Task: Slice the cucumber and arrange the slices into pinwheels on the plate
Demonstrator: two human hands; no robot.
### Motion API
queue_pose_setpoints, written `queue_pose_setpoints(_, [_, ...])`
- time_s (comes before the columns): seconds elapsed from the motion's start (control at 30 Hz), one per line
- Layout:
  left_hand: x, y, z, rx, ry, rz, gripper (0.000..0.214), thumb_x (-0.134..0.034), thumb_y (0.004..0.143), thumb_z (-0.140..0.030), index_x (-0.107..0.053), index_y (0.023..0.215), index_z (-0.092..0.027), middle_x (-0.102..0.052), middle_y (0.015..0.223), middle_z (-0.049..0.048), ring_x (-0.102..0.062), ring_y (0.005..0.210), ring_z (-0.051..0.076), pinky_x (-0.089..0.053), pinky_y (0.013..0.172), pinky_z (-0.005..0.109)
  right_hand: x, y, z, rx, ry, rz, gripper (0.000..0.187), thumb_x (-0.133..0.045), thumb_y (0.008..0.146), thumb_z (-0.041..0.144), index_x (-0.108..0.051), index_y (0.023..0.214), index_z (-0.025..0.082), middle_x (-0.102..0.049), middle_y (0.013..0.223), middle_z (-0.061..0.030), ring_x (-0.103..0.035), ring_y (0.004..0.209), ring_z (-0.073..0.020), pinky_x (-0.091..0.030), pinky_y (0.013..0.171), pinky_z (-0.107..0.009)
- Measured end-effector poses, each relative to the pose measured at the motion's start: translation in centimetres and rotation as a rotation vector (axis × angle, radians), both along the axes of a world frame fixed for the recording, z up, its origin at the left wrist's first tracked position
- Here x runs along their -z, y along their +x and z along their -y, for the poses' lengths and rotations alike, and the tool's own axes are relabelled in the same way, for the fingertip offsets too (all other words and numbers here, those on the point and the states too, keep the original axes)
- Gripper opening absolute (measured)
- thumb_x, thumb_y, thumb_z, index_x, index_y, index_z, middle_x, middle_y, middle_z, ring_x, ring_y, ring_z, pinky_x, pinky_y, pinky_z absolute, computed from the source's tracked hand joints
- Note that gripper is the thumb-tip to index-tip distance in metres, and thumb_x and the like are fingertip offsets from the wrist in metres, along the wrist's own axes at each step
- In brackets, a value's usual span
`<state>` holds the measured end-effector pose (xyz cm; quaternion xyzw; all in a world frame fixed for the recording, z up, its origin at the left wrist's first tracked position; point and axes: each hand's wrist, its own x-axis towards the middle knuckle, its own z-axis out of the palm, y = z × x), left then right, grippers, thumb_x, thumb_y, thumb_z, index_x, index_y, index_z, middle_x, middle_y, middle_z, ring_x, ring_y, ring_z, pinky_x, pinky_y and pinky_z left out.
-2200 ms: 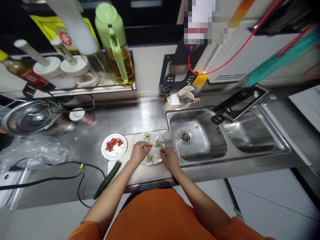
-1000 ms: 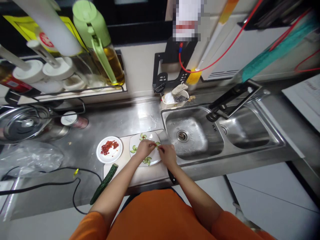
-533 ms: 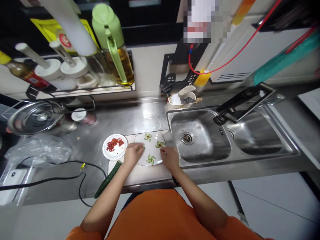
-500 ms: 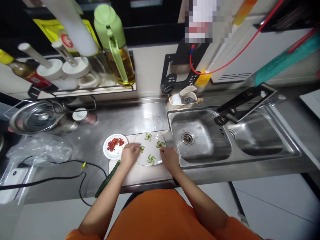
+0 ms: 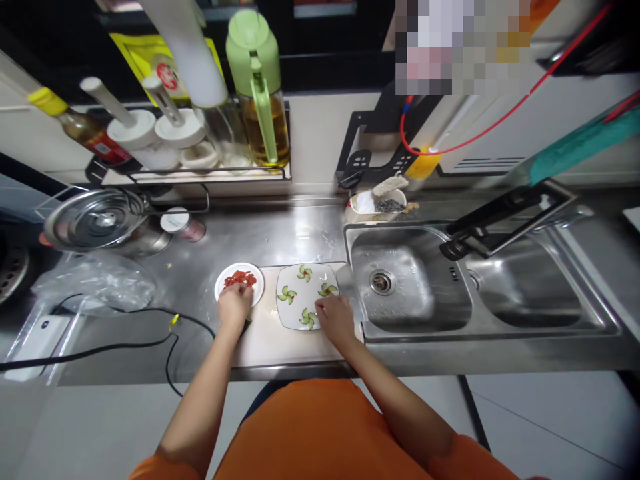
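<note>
A white squarish plate [image 5: 306,290] sits on a pale cutting board [image 5: 273,341] and carries several pinwheel shapes of green cucumber slices [image 5: 287,295]. Left of it stands a small round white dish [image 5: 223,285] of red bits [image 5: 239,278]. My left hand [image 5: 234,303] lies over that dish's near edge, fingers bent down onto the red bits; what they hold is hidden. My right hand [image 5: 335,318] rests at the plate's near right corner, fingers curled against its rim.
A double steel sink [image 5: 410,283] with a black tap [image 5: 500,217] lies right of the board. A pot lid [image 5: 95,220], a plastic bag [image 5: 95,283] and a black cable [image 5: 115,343] lie left. A rack of oil and sauce bottles [image 5: 257,107] stands behind.
My left hand has left the plate and moved left onto the dish of red bits. A fourth cucumber pinwheel now shows on the plate's left side. My right hand stayed at the plate's edge.
</note>
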<state>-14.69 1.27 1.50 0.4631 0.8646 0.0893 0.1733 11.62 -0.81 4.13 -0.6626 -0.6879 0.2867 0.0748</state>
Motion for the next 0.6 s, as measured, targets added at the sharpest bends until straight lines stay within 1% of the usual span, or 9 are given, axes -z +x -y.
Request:
queue_pose_setpoints(0.1, [-0.1, 0.1, -0.2, -0.014, -0.002, 0.009, 0.025, -0.055, 0.075, -0.037, -0.071, 0.088, -0.023, -0.07, 0.088, 0.0077, -0.062, 0.084, 0.023, -0.045, 0.074, 0.03, 0.0, 0.0, 0.1, -0.01, 0.004, 0.003, 0.02, -0.047, 0.088, 0.027, -0.067, 0.089, 0.024, -0.066, 0.092, -0.0021, -0.046, 0.1, -0.0219, -0.031, 0.075, -0.03])
queue_pose_setpoints(0.23, [-0.7, -0.4, 0.1, -0.049, -0.001, 0.052, 0.024, -0.054, 0.076, -0.039, -0.071, 0.083, -0.023, -0.07, 0.082, 0.006, -0.062, 0.077, 0.022, -0.044, 0.07, 0.029, -0.1, 0.0, 0.1, -0.022, -0.007, 0.013, 0.021, -0.047, 0.089, 0.028, -0.068, 0.09, 0.024, -0.065, 0.093, -0.0035, -0.045, 0.101, -0.0221, -0.031, 0.075, -0.03])
queue_pose_setpoints(0.33, [-1.4, -0.8, 0.8, -0.063, 0.02, 0.084, 0.024, -0.056, 0.075, -0.04, -0.071, 0.082, -0.023, -0.07, 0.077, 0.0044, -0.062, 0.07, 0.019, -0.043, 0.068, 0.027, 0.1, 0.0, 0.1, -0.033, 0.0, 0.012, 0.021, -0.047, 0.089, 0.028, -0.068, 0.089, 0.024, -0.065, 0.093, -0.0036, -0.045, 0.101, -0.0219, -0.031, 0.075, -0.03])
queue_pose_setpoints(0.43, [-1.8, -0.1, 2.0, -0.05, 0.075, 0.172, 0.025, -0.059, 0.073, -0.041, -0.072, 0.083, -0.022, -0.07, 0.073, 0.002, -0.06, 0.066, 0.016, -0.043, 0.065, 0.024, 0.3, -0.1, 0.1, -0.069, 0.024, -0.012, 0.02, -0.048, 0.088, 0.026, -0.068, 0.089, 0.023, -0.066, 0.09, -0.0027, -0.046, 0.098, -0.0208, -0.032, 0.078, -0.029])
queue_pose_setpoints(0.5, [-1.8, 1.4, 2.9, 0.005, 0.118, 0.284, 0.024, -0.059, 0.073, -0.039, -0.072, 0.084, -0.021, -0.069, 0.072, 0.0005, -0.059, 0.063, 0.014, -0.043, 0.063, 0.023, 0.4, -0.2, 0.1, -0.102, 0.031, -0.03, 0.019, -0.049, 0.087, 0.025, -0.068, 0.089, 0.022, -0.066, 0.089, -0.0026, -0.047, 0.095, -0.0202, -0.032, 0.08, -0.029])
queue_pose_setpoints(0.6, [-1.2, 4.5, 4.1, 0.222, 0.158, 0.466, 0.021, -0.058, 0.075, -0.032, -0.072, 0.084, -0.02, -0.069, 0.069, -0.0006, -0.056, 0.057, 0.011, -0.042, 0.059, 0.021, 0.4, -0.4, 0.1, -0.134, 0.033, -0.041, 0.018, -0.051, 0.086, 0.024, -0.068, 0.09, 0.021, -0.066, 0.088, -0.003, -0.049, 0.094, -0.0201, -0.032, 0.083, -0.03])
